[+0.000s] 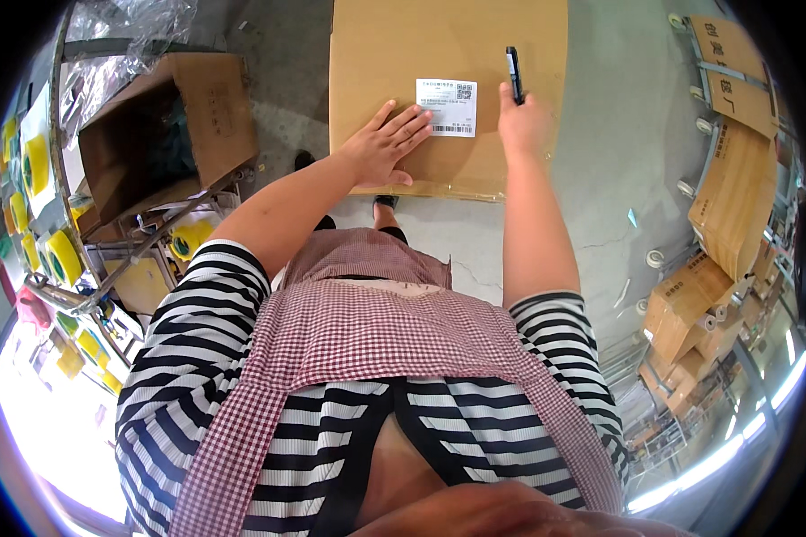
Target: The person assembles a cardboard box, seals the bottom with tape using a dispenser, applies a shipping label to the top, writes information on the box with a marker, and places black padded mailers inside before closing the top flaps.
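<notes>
Smooth gray concrete floor point(613, 116) fills the upper right of the frame, marked by a thin crack and a small pale scrap point(633, 217). Along the right edge, brown cartons point(734, 192) stand in a bending row, with white caster wheels point(655, 259) beside them. At the upper left, crumpled clear plastic point(134, 25) lies near an open carton point(219, 112); below, yellow rolls point(63, 258) crowd a metal rack. White glare point(54, 447) washes the lower left; bright light strips point(730, 450) slant across the lower right.
</notes>
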A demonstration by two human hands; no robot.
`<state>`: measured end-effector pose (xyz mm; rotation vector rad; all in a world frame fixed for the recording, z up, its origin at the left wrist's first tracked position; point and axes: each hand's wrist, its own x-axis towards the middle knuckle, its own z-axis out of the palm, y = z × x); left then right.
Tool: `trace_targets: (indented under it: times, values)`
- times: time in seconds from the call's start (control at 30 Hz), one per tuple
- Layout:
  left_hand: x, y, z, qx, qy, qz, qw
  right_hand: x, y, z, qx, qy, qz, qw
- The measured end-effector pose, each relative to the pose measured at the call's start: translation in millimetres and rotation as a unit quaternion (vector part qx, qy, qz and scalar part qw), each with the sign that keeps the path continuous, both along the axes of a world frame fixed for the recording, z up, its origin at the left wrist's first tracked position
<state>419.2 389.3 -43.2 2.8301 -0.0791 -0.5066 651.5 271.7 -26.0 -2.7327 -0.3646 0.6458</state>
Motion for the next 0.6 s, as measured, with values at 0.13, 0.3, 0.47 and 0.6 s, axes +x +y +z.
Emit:
trace_targets:
  times: [0.13, 0.3, 0.47, 0.6]
  values:
    - [2, -1, 9, 0.019, 0.016, 0.005, 1.0, -48, -29, -26, 0.378, 0.386, -0.213, 0.814]
    - [-4, -2, 7, 0.01, -0.005, 0.048, 0.999, -43, -50, -23, 0.561, 0.362, -0.395, 0.631]
    - [-8, -6, 17, 0.016, -0.001, 0.076, 0.997, -50, -35, -20, 0.582, 0.463, -0.336, 0.577]
    - [-1, -9, 15, 0.008, -0.008, 0.074, 0.997, -46, 8, -32, 0.575, 0.492, -0.321, 0.57]
